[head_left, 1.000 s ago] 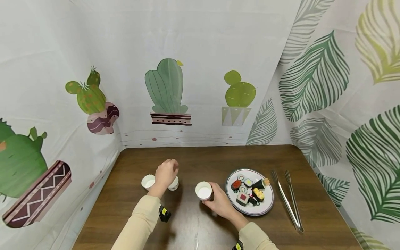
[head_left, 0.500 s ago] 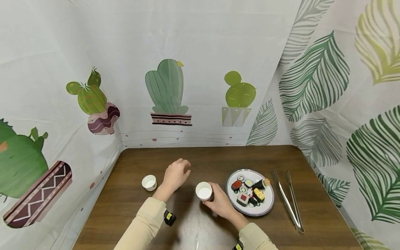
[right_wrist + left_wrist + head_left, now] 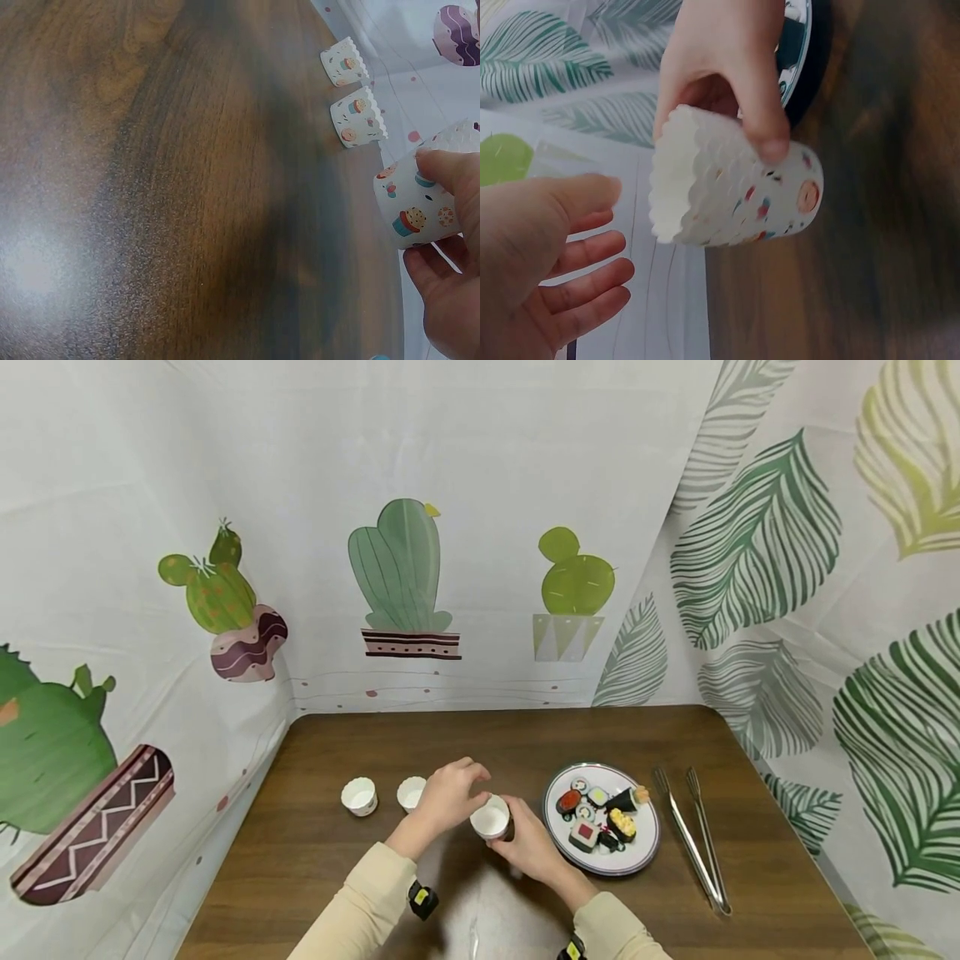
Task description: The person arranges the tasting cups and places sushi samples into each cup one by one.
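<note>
My right hand [image 3: 531, 843] grips a nested stack of white paper baking cups [image 3: 735, 184] by its side, thumb on one side and fingers on the other. The scalloped rims overlap closely in the left wrist view, and cupcake prints show on the outer wall. My left hand [image 3: 448, 797] hovers just left of the stack's mouth with fingers loosely bent and nothing in them. Two single baking cups stand on the table to the left: one at the far left [image 3: 359, 797], the other [image 3: 410, 792] partly hidden behind my left hand.
Right of the stack is a round plate [image 3: 647, 852] of sushi pieces. Metal tongs [image 3: 701, 852] lie beyond it, arms spread. The brown wooden table [image 3: 300, 877] ends at a patterned cloth backdrop [image 3: 495, 485] behind and at the sides.
My left hand has moved right, from over the second single cup to the stack, uncovering both single cups. My right hand and the stack stay in place.
</note>
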Motion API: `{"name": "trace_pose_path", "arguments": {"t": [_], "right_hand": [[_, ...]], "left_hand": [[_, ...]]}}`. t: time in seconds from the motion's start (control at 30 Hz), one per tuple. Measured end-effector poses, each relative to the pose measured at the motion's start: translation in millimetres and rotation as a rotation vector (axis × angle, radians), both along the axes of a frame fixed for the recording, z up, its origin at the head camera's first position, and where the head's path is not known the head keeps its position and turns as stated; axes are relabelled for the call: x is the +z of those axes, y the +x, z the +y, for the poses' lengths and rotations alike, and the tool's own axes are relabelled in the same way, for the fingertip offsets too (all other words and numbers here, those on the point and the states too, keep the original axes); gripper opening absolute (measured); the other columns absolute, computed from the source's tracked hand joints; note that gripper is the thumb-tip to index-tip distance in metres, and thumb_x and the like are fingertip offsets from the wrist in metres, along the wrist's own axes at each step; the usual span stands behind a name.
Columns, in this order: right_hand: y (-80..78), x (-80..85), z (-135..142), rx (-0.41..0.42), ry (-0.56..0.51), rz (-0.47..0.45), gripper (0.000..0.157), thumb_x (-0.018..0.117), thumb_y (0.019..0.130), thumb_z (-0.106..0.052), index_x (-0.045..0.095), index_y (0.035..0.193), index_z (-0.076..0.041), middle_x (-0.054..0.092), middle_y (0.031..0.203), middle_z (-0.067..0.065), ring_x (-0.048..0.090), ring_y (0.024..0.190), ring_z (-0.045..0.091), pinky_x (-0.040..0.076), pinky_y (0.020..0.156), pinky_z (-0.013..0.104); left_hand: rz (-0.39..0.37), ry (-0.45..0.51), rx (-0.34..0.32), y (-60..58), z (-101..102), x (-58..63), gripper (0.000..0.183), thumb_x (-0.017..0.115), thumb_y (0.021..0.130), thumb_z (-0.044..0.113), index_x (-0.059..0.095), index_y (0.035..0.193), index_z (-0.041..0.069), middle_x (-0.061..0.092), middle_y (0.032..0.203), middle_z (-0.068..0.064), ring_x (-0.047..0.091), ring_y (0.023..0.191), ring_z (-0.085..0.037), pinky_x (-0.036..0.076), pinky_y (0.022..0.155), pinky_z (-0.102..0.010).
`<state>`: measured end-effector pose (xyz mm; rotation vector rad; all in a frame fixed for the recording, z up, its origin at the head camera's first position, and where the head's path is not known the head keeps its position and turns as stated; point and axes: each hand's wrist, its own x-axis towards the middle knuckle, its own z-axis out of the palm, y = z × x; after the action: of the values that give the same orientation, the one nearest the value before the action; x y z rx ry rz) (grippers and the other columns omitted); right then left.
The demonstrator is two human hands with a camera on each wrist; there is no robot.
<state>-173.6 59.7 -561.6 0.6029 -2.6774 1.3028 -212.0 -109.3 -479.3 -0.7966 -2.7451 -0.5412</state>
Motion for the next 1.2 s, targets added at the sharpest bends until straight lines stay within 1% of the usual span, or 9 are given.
{"name": "trace_pose_path", "arguments": {"t": [0.2, 0.37, 0.57, 0.73, 0.87, 1.0, 1.2], "right_hand": [[0.3, 1.4, 0, 0.0, 0.001, -0.015, 0.063, 0.078, 0.069, -0.014, 0.046, 0.123, -0.004, 0.055, 0.113, 0.009, 0.055, 0.104, 0.021, 0.046, 0.088, 0.041], [0.8, 2.2, 0, -0.001, 0.0, 0.006, 0.063, 0.078, 0.068, -0.013, 0.047, 0.121, -0.002, 0.055, 0.113, 0.01, 0.056, 0.103, 0.022, 0.046, 0.088, 0.041], [1.4, 3.5, -1, 0.0, 0.003, 0.01, 0.063, 0.079, 0.067, -0.013, 0.048, 0.121, -0.002, 0.056, 0.112, 0.01, 0.056, 0.102, 0.022, 0.046, 0.088, 0.04], [1.7, 3.8, -1, 0.007, 0.007, 0.02, 0.062, 0.079, 0.068, -0.013, 0.048, 0.121, -0.001, 0.056, 0.112, 0.011, 0.055, 0.102, 0.022, 0.046, 0.087, 0.041], [1.0, 3.5, -1, 0.001, -0.003, 0.007, 0.062, 0.078, 0.069, -0.013, 0.047, 0.122, -0.003, 0.055, 0.113, 0.011, 0.055, 0.103, 0.022, 0.046, 0.088, 0.04], [0.9, 1.4, -2, -0.004, 0.005, 0.041, 0.062, 0.079, 0.067, -0.012, 0.048, 0.121, -0.002, 0.056, 0.112, 0.01, 0.056, 0.102, 0.022, 0.046, 0.087, 0.04], [1.0, 0.1, -2, -0.008, -0.002, 0.079, 0.063, 0.08, 0.065, -0.011, 0.049, 0.119, -0.002, 0.057, 0.11, 0.008, 0.057, 0.101, 0.021, 0.046, 0.086, 0.039]], "left_hand": [[0.008, -0.033, 0.008, 3.6, 6, -3.8, 0.016, 0.074, 0.074, 0.019, 0.066, 0.087, 0.016, 0.06, 0.08, 0.006, 0.06, 0.068, -0.011, 0.047, 0.055, -0.024], [0.015, -0.06, 0.028, 4.7, 9, -6.2, 0.014, 0.075, 0.071, 0.015, 0.063, 0.078, 0.018, 0.055, 0.072, 0.008, 0.055, 0.06, -0.009, 0.042, 0.049, -0.022], [0.06, -0.072, 0.037, 5.6, 11, -8.4, 0.015, 0.073, 0.07, 0.011, 0.06, 0.07, 0.017, 0.053, 0.069, 0.007, 0.054, 0.056, -0.009, 0.04, 0.047, -0.022], [0.079, -0.086, 0.063, 6.1, 11, -12.2, 0.019, 0.075, 0.069, 0.012, 0.057, 0.071, 0.018, 0.05, 0.069, 0.007, 0.052, 0.055, -0.01, 0.038, 0.045, -0.022], [0.083, -0.086, 0.077, 5.4, 10, -14.8, 0.02, 0.076, 0.068, 0.013, 0.058, 0.074, 0.017, 0.052, 0.07, 0.006, 0.053, 0.056, -0.01, 0.039, 0.045, -0.023], [0.083, -0.075, 0.082, 6.2, 10, -17.5, 0.018, 0.076, 0.068, 0.01, 0.061, 0.076, 0.016, 0.055, 0.07, 0.005, 0.055, 0.057, -0.011, 0.041, 0.046, -0.024], [0.074, -0.062, 0.091, 7.4, 10, -20.3, 0.015, 0.073, 0.068, 0.006, 0.062, 0.074, 0.015, 0.057, 0.069, 0.004, 0.057, 0.057, -0.013, 0.042, 0.046, -0.025]]}}
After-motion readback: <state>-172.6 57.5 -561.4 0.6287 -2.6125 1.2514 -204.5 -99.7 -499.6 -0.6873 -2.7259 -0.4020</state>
